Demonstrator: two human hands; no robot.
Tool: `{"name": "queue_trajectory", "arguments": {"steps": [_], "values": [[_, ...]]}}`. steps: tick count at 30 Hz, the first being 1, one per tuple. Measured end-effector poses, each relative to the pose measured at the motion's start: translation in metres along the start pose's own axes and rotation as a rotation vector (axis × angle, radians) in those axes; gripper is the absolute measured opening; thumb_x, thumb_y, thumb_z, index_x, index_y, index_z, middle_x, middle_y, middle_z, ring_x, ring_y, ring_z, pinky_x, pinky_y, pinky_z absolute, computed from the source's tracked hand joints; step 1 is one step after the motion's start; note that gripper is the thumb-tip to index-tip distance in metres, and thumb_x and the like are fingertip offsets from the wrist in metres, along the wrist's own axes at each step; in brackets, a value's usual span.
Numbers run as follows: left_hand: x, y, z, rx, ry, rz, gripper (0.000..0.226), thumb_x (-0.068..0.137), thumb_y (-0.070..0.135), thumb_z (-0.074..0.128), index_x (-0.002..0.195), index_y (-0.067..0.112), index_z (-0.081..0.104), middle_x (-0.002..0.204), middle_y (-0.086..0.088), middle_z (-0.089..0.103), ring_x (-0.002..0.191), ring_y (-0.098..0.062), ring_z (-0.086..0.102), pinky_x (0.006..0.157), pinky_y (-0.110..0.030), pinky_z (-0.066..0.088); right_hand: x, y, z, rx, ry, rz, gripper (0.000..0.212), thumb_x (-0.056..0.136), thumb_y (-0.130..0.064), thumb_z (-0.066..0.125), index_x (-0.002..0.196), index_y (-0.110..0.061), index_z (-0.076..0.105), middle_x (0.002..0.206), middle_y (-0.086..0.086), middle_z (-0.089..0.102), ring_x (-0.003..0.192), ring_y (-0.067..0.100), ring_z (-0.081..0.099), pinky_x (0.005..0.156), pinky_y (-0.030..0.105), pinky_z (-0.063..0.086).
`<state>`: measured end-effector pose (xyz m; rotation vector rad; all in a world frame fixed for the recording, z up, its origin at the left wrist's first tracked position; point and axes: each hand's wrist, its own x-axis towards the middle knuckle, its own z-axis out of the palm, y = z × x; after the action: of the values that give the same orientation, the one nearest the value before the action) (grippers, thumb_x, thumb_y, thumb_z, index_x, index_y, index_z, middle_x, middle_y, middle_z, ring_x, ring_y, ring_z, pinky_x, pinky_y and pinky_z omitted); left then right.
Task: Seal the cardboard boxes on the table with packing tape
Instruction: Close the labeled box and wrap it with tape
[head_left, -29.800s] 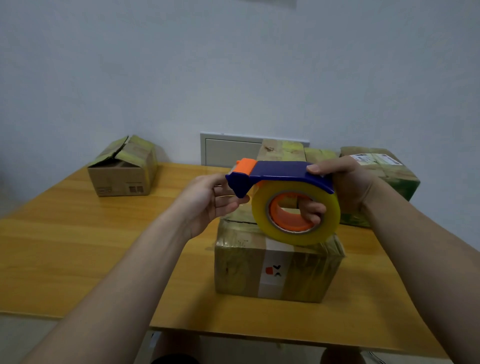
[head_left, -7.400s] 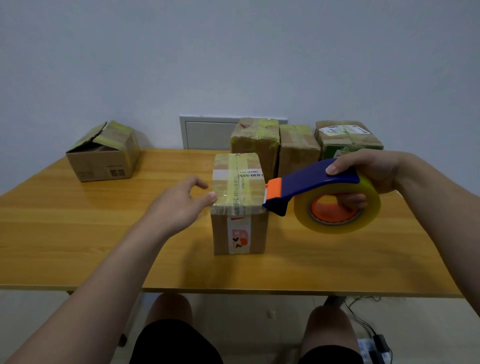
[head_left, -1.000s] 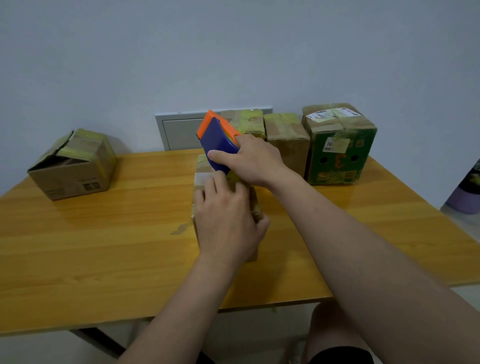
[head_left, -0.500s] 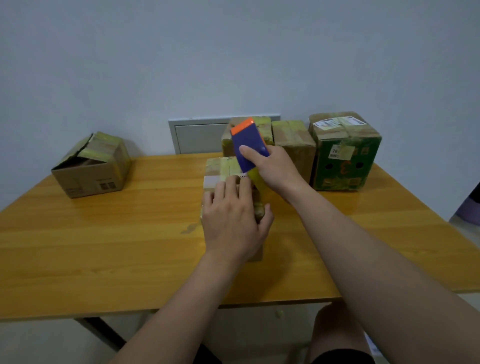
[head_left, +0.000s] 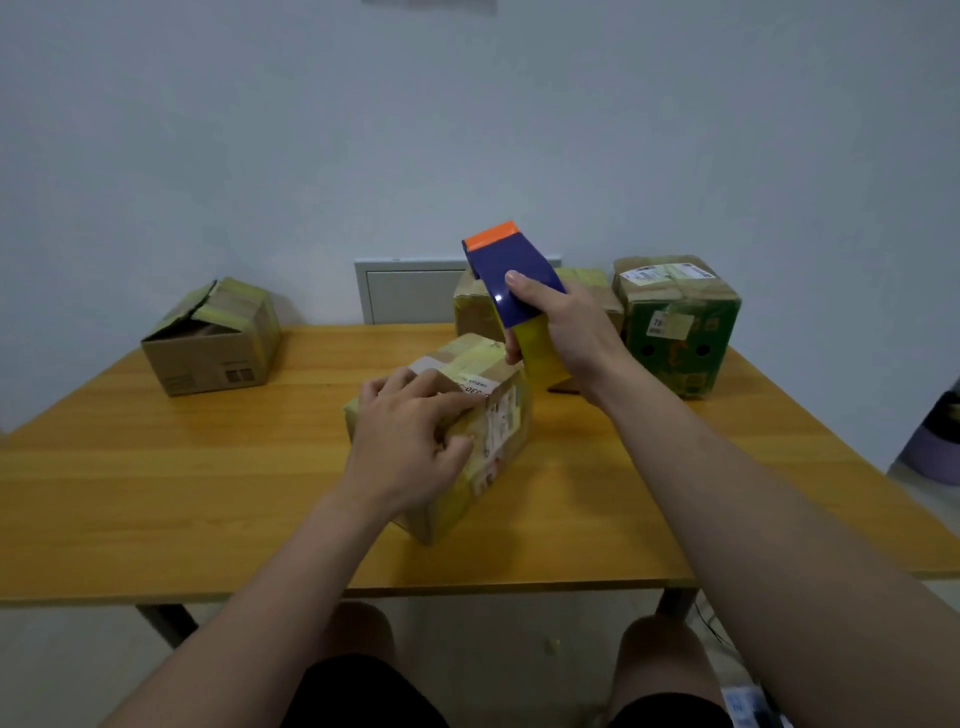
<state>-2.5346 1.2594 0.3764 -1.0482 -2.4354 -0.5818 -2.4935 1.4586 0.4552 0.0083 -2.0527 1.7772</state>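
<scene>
Holding the box (head_left: 493, 441) from above, fingers curled over its top and thumb against its side, the left hand (head_left: 410, 452) may let it skid across the table (head_left: 156, 493) if the tape drags hard. A strip could also land crooked, I judge, since the box sits skewed. The right hand (head_left: 566, 332) is wrapped round the tape dispenser (head_left: 506, 275), raised just beyond the box's far end. The box lies directly under the left palm.
</scene>
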Motion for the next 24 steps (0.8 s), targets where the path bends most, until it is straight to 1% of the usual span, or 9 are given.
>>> {"name": "queue_trajectory", "arguments": {"steps": [4, 7, 9, 11, 13, 14, 19, 22, 24], "values": [[-0.011, -0.016, -0.007, -0.144, 0.08, 0.041, 0.041, 0.088, 0.027, 0.046, 0.11, 0.033, 0.079, 0.116, 0.019, 0.072, 0.114, -0.01, 0.058, 0.106, -0.043, 0.031, -0.009, -0.002, -0.002, 0.006, -0.027, 0.003, 0.037, 0.1, -0.043, 0.061, 0.103, -0.007, 0.066, 0.079, 0.013, 0.071, 0.067, 0.026, 0.069, 0.065, 0.033, 0.056], [-0.016, -0.02, -0.008, -0.085, 0.199, 0.019, 0.028, 0.088, 0.015, 0.051, 0.093, 0.025, 0.078, 0.105, 0.011, 0.077, 0.105, -0.018, 0.067, 0.103, -0.044, 0.034, -0.012, -0.001, -0.007, -0.024, -0.136, 0.005, 0.034, 0.101, -0.045, 0.061, 0.105, -0.011, 0.066, 0.084, 0.011, 0.073, 0.076, 0.025, 0.07, 0.077, 0.037, 0.056], [-0.013, -0.01, -0.004, -0.023, 0.219, -0.055, 0.02, 0.087, 0.012, 0.059, 0.091, 0.024, 0.074, 0.102, 0.006, 0.077, 0.102, -0.022, 0.068, 0.098, -0.04, 0.034, -0.013, 0.001, -0.008, -0.023, -0.193, -0.002, 0.032, 0.1, -0.045, 0.062, 0.109, -0.014, 0.065, 0.087, 0.008, 0.074, 0.08, 0.023, 0.071, 0.078, 0.034, 0.057], [-0.008, 0.007, 0.005, -0.018, 0.223, -0.128, 0.022, 0.092, 0.024, 0.054, 0.104, 0.025, 0.073, 0.108, 0.005, 0.075, 0.105, -0.019, 0.064, 0.093, -0.032, 0.031, -0.012, 0.003, -0.006, -0.029, -0.227, -0.019, 0.034, 0.1, -0.044, 0.063, 0.115, -0.014, 0.064, 0.089, 0.005, 0.074, 0.081, 0.021, 0.071, 0.076, 0.027, 0.057], [-0.004, 0.023, 0.016, -0.044, 0.192, -0.184, 0.038, 0.1, 0.039, 0.045, 0.122, 0.023, 0.071, 0.118, 0.004, 0.073, 0.112, -0.018, 0.059, 0.093, -0.035, 0.036, -0.011, 0.005, -0.002, -0.043, -0.248, -0.041, 0.037, 0.1, -0.044, 0.063, 0.119, -0.012, 0.063, 0.091, 0.004, 0.074, 0.082, 0.02, 0.071, 0.076, 0.026, 0.057], [-0.004, 0.026, 0.022, -0.028, 0.195, -0.189, 0.042, 0.101, 0.044, 0.044, 0.124, 0.023, 0.072, 0.12, 0.005, 0.074, 0.113, -0.019, 0.058, 0.094, -0.039, 0.039, -0.01, 0.007, -0.001, -0.04, -0.253, -0.051, 0.037, 0.1, -0.042, 0.063, 0.119, -0.011, 0.062, 0.092, 0.004, 0.073, 0.083, 0.021, 0.071, 0.076, 0.026, 0.058], [0.003, -0.004, 0.03, 0.002, 0.273, -0.106, 0.038, 0.099, 0.053, 0.047, 0.103, 0.03, 0.077, 0.105, 0.013, 0.075, 0.102, -0.014, 0.058, 0.087, -0.037, 0.033, -0.006, 0.015, -0.003, 0.036, -0.225, -0.075, 0.03, 0.102, -0.033, 0.061, 0.121, -0.009, 0.061, 0.097, 0.008, 0.071, 0.085, 0.026, 0.071, 0.079, 0.032, 0.059], [0.016, -0.034, 0.023, -0.146, 0.299, -0.092, 0.044, 0.1, 0.056, 0.044, 0.089, 0.03, 0.077, 0.093, 0.016, 0.073, 0.09, -0.01, 0.056, 0.082, -0.038, 0.032, -0.004, 0.017, -0.005, 0.063, -0.206, -0.094, 0.028, 0.103, -0.026, 0.06, 0.122, -0.006, 0.06, 0.1, 0.014, 0.07, 0.087, 0.03, 0.07, 0.08, 0.036, 0.059], [0.026, -0.043, 0.015, -0.212, 0.269, -0.108, 0.045, 0.098, 0.059, 0.046, 0.077, 0.029, 0.072, 0.083, 0.016, 0.07, 0.085, -0.009, 0.057, 0.084, -0.041, 0.035, -0.001, 0.016, -0.005, 0.06, -0.195, -0.108, 0.029, 0.102, -0.024, 0.062, 0.124, -0.004, 0.06, 0.102, 0.016, 0.07, 0.09, 0.031, 0.07, 0.084, 0.039, 0.059]]}}
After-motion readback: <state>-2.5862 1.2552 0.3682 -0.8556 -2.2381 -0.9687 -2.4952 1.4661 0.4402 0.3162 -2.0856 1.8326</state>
